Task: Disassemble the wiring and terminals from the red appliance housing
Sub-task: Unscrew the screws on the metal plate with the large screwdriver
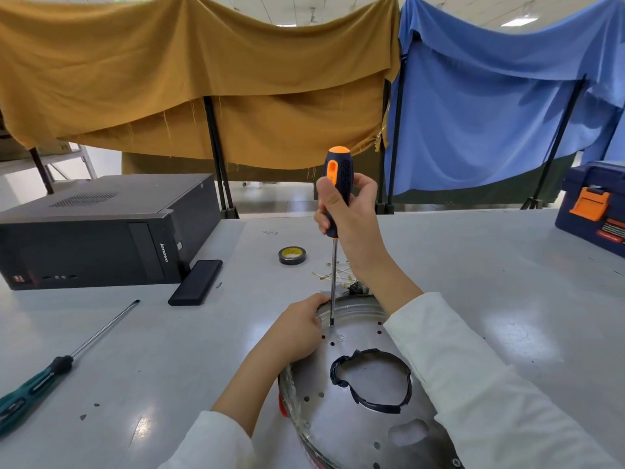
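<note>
Gripped upright in the right hand [348, 214], fingers wrapped round its handle, an orange-and-black screwdriver [335, 198] stands with its tip on a screw [332, 324] at the far left of a round metal base plate [368, 384]. The left hand [297, 333] curls over the plate's left rim, steadying it. A sliver of red appliance housing [282, 406] shows under the plate's near left edge, near the viewer on a grey table [152, 350].

Loose wires with terminals [338, 274] lie just beyond the plate. Farther off sit a roll of black tape [293, 255], a black Lenovo computer case [101, 231] at left, a green-handled screwdriver [50, 367] near left, and a blue toolbox [595, 208] far right.

Risks, as judged: the long shaft could tilt, so the tip slips out and jabs the left fingers [313, 319] close beside it, or strips the screw head. The round housing could also rotate if the steadying hold loosens.
</note>
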The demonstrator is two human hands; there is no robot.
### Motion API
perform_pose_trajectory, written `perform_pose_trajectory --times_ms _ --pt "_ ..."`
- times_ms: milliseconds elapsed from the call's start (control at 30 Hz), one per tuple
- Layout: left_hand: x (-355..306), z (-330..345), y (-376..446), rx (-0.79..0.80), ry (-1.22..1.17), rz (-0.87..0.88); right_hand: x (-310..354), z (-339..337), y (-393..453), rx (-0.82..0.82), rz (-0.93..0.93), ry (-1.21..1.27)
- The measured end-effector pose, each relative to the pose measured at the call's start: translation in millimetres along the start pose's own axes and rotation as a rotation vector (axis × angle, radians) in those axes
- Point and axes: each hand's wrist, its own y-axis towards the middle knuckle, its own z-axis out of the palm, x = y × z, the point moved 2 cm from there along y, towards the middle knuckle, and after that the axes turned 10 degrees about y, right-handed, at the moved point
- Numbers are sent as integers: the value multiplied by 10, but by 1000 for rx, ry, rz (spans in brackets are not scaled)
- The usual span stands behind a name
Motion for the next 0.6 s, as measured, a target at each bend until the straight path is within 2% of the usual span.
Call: perform_pose_trajectory --times_ms 233,400,600 --pt "5 -2 -6 22 -13 -5 -9 -5 -18 -21 -67 -133" --pt "-3 -10 -8 20 -29 -4 8 -37 -35 -15 -20 -22" --pt "-1 -7 -8 10 -24 -3 -13 -14 -42 -42 -79 -123"
